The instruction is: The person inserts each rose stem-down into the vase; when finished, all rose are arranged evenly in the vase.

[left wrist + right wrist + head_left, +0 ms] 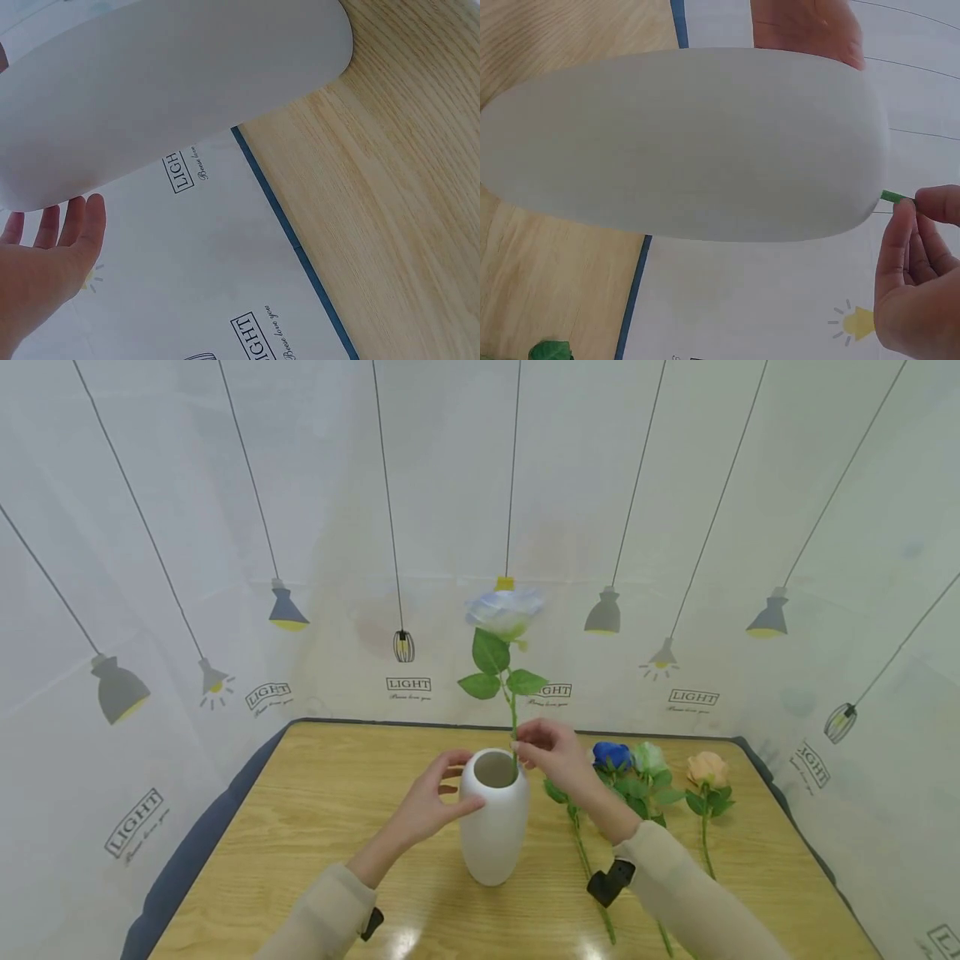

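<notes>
A white vase [491, 839] stands upright on the wooden table. At its upper left, my left hand [433, 793] holds it near the mouth, thumb on the front and fingers round the far side; its fingertips [94, 206] touch the vase in the left wrist view. My right hand [553, 753] pinches the green stem [892, 196] of an artificial white rose with bluish petals [504, 612]. That rose is upright above the vase, its lower stem at the right side of the mouth. The stem's lower end is hidden in the right wrist view.
Right of the vase lie a blue rose [612, 756], a pale green-white rose [649, 758] and a peach rose [707, 769], stems toward the near edge, partly under my right forearm. A curtain printed with lamps [337, 610] hangs behind the wooden table [300, 827].
</notes>
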The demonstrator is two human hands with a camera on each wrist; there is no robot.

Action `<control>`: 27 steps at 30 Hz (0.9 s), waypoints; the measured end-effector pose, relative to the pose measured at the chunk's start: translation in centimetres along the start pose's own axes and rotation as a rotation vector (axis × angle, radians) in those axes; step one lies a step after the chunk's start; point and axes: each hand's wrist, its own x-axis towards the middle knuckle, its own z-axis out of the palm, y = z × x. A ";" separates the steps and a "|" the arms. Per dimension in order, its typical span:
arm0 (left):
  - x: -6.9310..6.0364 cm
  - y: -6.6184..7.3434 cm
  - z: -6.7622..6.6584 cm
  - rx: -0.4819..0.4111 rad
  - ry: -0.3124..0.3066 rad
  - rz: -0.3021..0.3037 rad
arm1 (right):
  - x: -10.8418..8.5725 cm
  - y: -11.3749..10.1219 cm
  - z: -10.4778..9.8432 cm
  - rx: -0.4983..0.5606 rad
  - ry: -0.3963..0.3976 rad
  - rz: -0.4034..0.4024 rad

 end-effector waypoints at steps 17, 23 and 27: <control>-0.3 1.3 -0.1 0.014 -0.014 -0.019 | -1.5 -0.5 1.1 -0.011 0.029 0.094; -0.5 2.3 -0.2 0.035 -0.028 -0.030 | -1.0 1.6 1.4 -0.024 0.071 0.139; -0.4 2.2 -0.2 0.035 -0.023 -0.028 | -0.8 1.6 1.8 -0.058 0.105 0.166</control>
